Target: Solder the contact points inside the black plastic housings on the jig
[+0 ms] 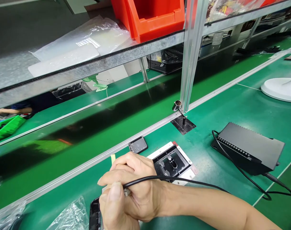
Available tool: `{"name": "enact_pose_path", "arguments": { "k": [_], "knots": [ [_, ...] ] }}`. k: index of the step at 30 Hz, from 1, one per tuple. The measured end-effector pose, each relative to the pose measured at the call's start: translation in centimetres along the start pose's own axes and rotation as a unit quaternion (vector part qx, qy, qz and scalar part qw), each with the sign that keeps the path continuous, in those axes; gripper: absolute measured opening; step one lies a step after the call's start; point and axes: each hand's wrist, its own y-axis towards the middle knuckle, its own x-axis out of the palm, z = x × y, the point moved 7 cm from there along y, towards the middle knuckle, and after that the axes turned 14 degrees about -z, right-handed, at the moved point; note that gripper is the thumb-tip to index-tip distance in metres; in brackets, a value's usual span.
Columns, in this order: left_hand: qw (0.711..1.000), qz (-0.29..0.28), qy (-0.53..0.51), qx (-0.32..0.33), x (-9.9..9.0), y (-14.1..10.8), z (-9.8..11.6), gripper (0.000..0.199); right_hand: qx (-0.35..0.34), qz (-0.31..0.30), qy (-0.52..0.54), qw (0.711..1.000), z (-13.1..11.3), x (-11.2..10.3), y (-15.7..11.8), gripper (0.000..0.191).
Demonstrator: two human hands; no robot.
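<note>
Near the bottom centre, my right hand is closed, with a black cable running from its fingers back over the wrist. My left hand is closed too, pressed against the right one, its thumb beside the cable end. What the fingers of either hand grip is hidden. Just under my left hand a black casing shows in part. Behind my right wrist lies a white-framed fixture with a black plastic part in it. A small black tray with tiny pieces stands beyond my hands.
A black power box with looping cables lies at right, near a white round base. A metal post rises behind a black stand. An overhead shelf holds a red bin. Plastic bags lie lower left; another person's arm shows far left.
</note>
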Motion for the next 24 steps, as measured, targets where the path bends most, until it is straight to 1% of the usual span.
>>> {"name": "enact_pose_path", "arguments": {
  "k": [5,13,17,20,24],
  "knots": [
    [1.000,-0.004,0.007,-0.002,-0.02,-0.01,-0.11,0.042,-0.003,0.010,0.003,1.000,-0.01,-0.12,0.00,0.015],
    [1.000,-0.004,0.000,-0.002,-0.14,-0.03,-0.31,0.041,-0.007,-0.001,-0.009,1.000,0.08,0.10,0.00,0.015],
    [1.000,0.000,0.017,-0.009,0.07,-0.01,0.06,0.044,0.002,-0.022,-0.015,1.000,0.18,0.44,0.07,0.017],
    [1.000,-0.003,0.008,-0.005,0.36,0.06,0.33,0.044,0.008,-0.029,-0.018,0.999,0.20,0.53,0.07,0.018],
    [1.000,0.015,-0.001,0.003,0.00,0.02,0.22,0.039,0.004,-0.021,-0.019,1.000,0.15,0.47,-0.08,0.018]
  ]
}}
